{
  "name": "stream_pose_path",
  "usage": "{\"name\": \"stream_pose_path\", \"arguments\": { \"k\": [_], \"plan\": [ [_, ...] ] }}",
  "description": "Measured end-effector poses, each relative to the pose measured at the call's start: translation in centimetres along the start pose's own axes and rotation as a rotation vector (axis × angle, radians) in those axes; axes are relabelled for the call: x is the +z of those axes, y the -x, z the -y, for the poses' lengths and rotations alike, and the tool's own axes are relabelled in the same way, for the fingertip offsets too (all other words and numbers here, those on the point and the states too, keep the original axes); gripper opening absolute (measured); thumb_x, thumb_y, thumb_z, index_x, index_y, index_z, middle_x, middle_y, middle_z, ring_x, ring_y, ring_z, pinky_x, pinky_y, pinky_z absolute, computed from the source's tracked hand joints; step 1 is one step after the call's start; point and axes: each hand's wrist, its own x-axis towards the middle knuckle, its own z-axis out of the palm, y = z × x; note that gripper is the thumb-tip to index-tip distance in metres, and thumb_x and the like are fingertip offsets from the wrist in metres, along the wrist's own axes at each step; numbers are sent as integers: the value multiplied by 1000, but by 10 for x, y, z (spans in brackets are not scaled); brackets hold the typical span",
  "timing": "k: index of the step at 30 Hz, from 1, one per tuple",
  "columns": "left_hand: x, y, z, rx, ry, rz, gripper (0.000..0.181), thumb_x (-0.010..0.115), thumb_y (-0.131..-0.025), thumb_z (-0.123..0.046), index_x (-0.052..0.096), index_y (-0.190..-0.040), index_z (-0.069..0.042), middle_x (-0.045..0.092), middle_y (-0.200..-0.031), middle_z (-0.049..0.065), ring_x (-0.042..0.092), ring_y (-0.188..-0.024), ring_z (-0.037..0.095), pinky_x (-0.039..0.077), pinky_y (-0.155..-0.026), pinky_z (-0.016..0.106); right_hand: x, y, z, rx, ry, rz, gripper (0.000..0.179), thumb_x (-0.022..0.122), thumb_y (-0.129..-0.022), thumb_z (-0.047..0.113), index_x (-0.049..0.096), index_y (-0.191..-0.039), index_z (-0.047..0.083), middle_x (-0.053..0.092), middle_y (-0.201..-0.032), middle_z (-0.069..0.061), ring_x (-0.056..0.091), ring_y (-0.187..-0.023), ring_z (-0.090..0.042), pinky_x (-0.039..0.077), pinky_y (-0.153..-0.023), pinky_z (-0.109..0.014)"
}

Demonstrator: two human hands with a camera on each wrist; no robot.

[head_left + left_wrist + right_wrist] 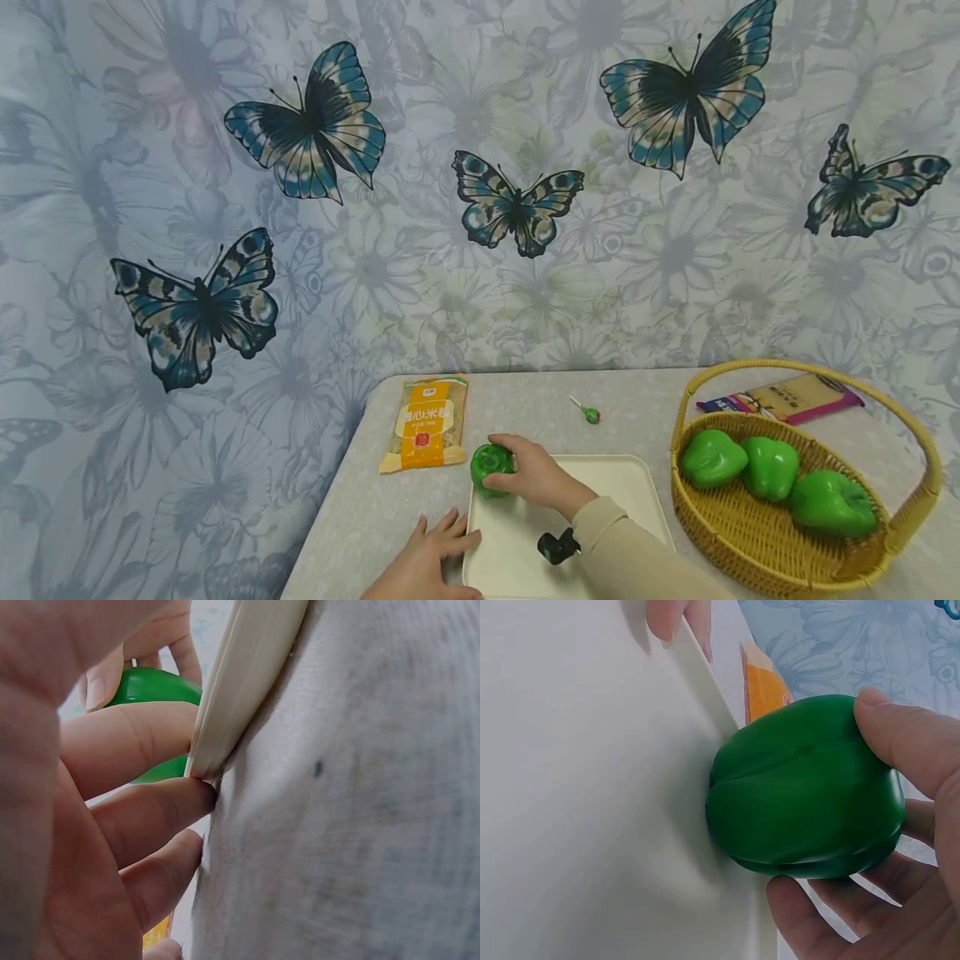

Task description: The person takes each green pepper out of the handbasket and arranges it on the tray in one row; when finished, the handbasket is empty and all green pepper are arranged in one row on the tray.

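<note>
My right hand (542, 477) holds a dark green bell pepper (489, 460) at the far left corner of a cream tray (510, 558). Thumb and fingers curl round the pepper (802, 787) in the right wrist view, and its lower end meets the tray floor (592, 787). Spread beside the tray's left edge, my left hand (431, 554) rests with its fingers fairly straight. From the left wrist, its fingers (142, 746) touch the outside of the tray rim (247, 675), and part of the pepper (154, 686) shows behind them.
A wicker basket (720, 546) with a tall handle stands on the right, holding several lighter green peppers (832, 504). Behind it lies a purple-edged packet (795, 397). An orange packet (425, 423) lies at the back left, and a lollipop (590, 413) beyond the tray.
</note>
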Motion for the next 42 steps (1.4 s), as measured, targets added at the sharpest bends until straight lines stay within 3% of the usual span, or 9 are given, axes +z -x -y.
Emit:
{"name": "stream_pose_path", "arguments": {
  "k": [7, 11, 18, 22, 26, 30, 36, 39, 42],
  "plan": [
    [-3, 2, 1, -6, 4, 4, 75, 82, -83, -54, 61, -146, -17, 50, -152, 27, 37, -144, 55, 19, -103, 88, -1, 3, 3, -39, 16, -6, 80, 74, -95, 46, 41, -158, 12, 44, -160, -14, 45, -145, -39, 41, -113, -60],
    [-2, 0, 2, -25, 19, 26, 74, 80, -84, -54, 61, -146, -19, 49, -152, 26, 36, -145, 55, 18, -103, 88, -15, 22, 5, -74, 17, -45, 76, 67, -99, 48, 37, -160, 15, 40, -162, -13, 40, -148, -39, 46, -108, -61],
    [-3, -1, -2, -55, 30, 39, 75, 80, -85, -55, 60, -147, -19, 48, -154, 26, 34, -147, 54, 16, -105, 87, -74, 69, 17, -274, 94, -248, 60, 69, -101, 33, 48, -153, 14, 53, -152, -12, 56, -132, -36, 58, -93, -49],
    [-3, 0, -1, -49, 35, 28, 76, 81, -84, -55, 60, -147, -18, 47, -154, 26, 34, -147, 55, 15, -105, 87, -114, 95, 18, -348, 137, -386, 40, 70, -100, 18, 62, -138, 13, 67, -132, -7, 65, -114, -25, 60, -80, -33],
    [0, -2, 0, -43, 47, 29, 75, 82, -84, -53, 60, -147, -17, 48, -154, 26, 33, -146, 55, 14, -105, 88, -154, 124, 8, -218, 130, -463, 12, 66, -103, 19, 71, -113, 16, 72, -98, 2, 67, -82, -15, 55, -64, -27],
    [0, 0, -1, -59, 63, 40, 73, 81, -85, -51, 60, -147, -18, 50, -153, 25, 33, -147, 55, 14, -106, 87, -183, 144, -15, -65, 128, -511, 17, 61, -106, 27, 71, -102, 13, 68, -79, 1, 62, -61, -15, 51, -54, -29],
    [-1, 2, -3, -60, 69, 31, 74, 81, -85, -51, 59, -148, -20, 52, -152, 21, 32, -149, 52, 13, -107, 87, -209, 158, -60, 145, 283, -620, 34, 53, -108, 35, 69, -111, 5, 72, -89, -10, 62, -64, -18, 46, -55, -32],
    [-2, 4, -2, -75, 90, 23, 74, 82, -84, -52, 59, -148, -23, 53, -152, 17, 31, -150, 50, 12, -108, 86, -216, 159, -76, 259, 364, -627, 40, 49, -107, 37, 67, -117, 2, 72, -100, -18, 63, -75, -23, 45, -59, -35],
    [-2, 6, 0, -85, 102, 18, 74, 82, -84, -53, 58, -148, -25, 54, -152, 15, 30, -151, 49, 11, -108, 85, -218, 156, -87, 298, 402, -609, 40, 52, -105, 33, 66, -120, -1, 70, -108, -25, 65, -80, -30, 47, -60, -40]
  ]
}}
